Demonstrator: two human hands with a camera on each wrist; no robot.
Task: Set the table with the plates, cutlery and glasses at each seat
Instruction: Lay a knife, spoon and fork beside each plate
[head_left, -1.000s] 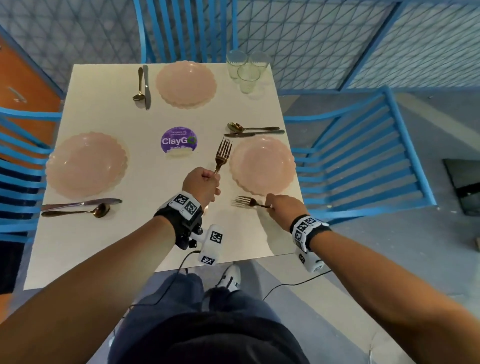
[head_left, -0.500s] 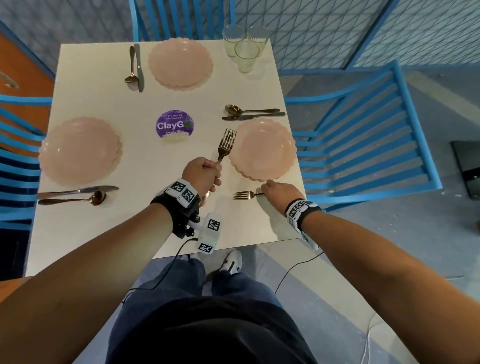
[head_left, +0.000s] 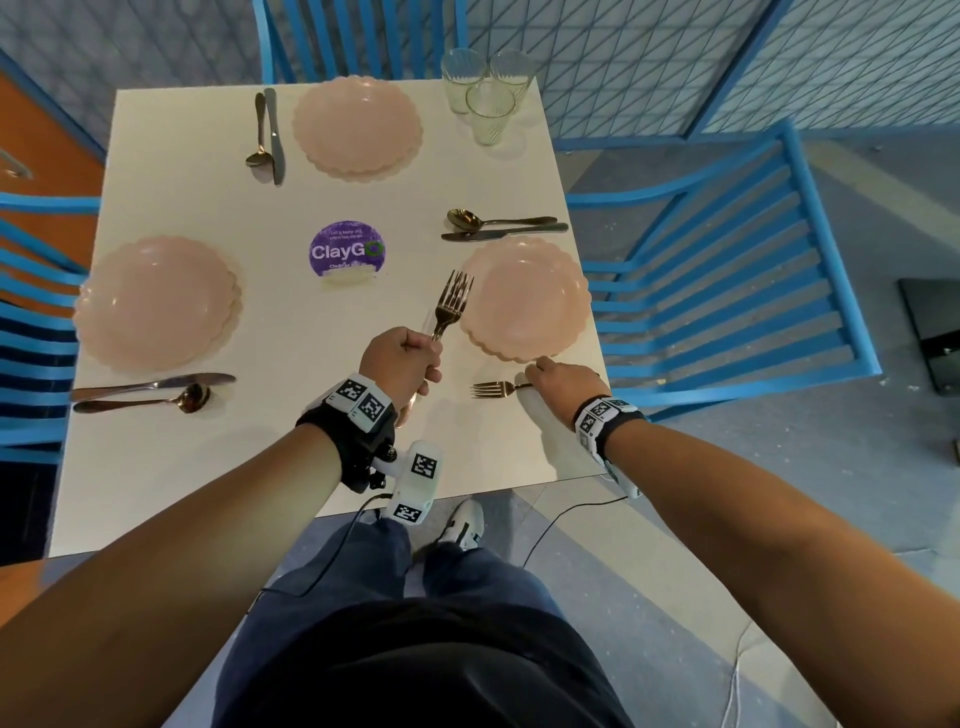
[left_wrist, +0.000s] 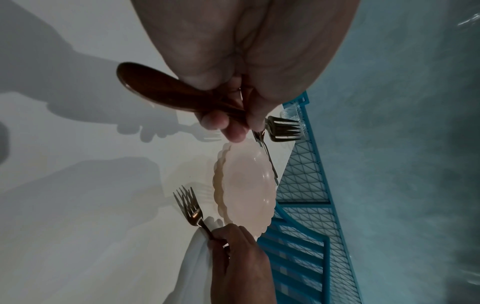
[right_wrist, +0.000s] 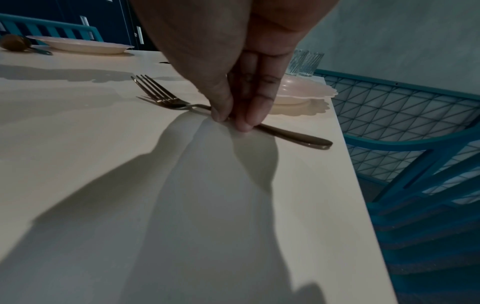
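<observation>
A bundle of forks (head_left: 451, 306) was gripped upright in the left hand's (head_left: 400, 361) curled fingers. One fork (head_left: 493, 388), flat beside the right-side plate (head_left: 524, 296), was pinched by the right hand (head_left: 558, 382).

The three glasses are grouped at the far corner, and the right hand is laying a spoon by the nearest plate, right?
Not a spoon: the right hand pinches a fork lying on the table, as the right wrist view shows. The rest holds.

Head view looking steeply down on the tabletop (head_left: 332, 467), both wrist views close at its right edge, sharing the right-edge plate (left_wrist: 246, 185).
</observation>
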